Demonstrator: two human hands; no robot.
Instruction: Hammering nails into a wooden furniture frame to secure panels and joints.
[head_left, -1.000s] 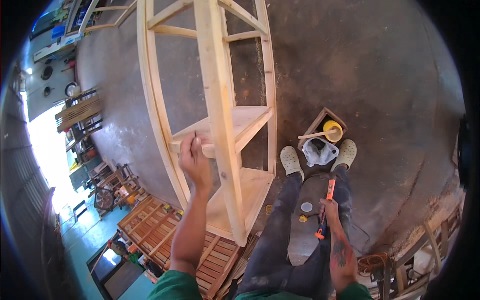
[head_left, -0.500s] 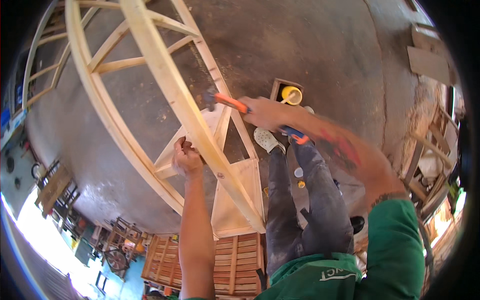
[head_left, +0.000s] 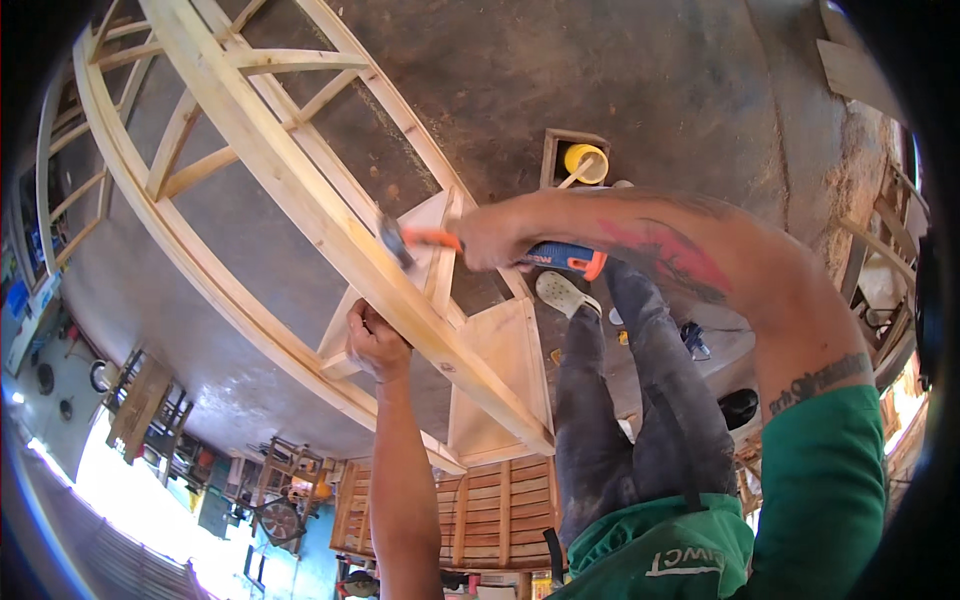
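Note:
My right hand (head_left: 492, 236) grips a hammer (head_left: 562, 256) with a blue and orange handle. Its dark head is blurred and lies over or beside the long pale beam of a wooden frame (head_left: 330, 245); whether they touch cannot be told. My left hand (head_left: 378, 342) is closed against the near-left side of that beam, below the hammer head. Its fingertips are partly hidden, and whatever they pinch does not show. Around it run curved rails and cross braces, with a triangular wooden panel (head_left: 505, 375) at the frame's near end.
A yellow container (head_left: 586, 163) with a stick stands in an open wooden box (head_left: 550, 160) on the floor. My legs and a light clog (head_left: 567, 292) are right of the frame. A slatted wooden piece (head_left: 480, 515) lies near me. Boards and scrap (head_left: 880, 250) line the right.
The hammer head has moved down and left, toward my left hand. My left hand stays at the beam. The whole view has shifted, so the frame's far end appears further left.

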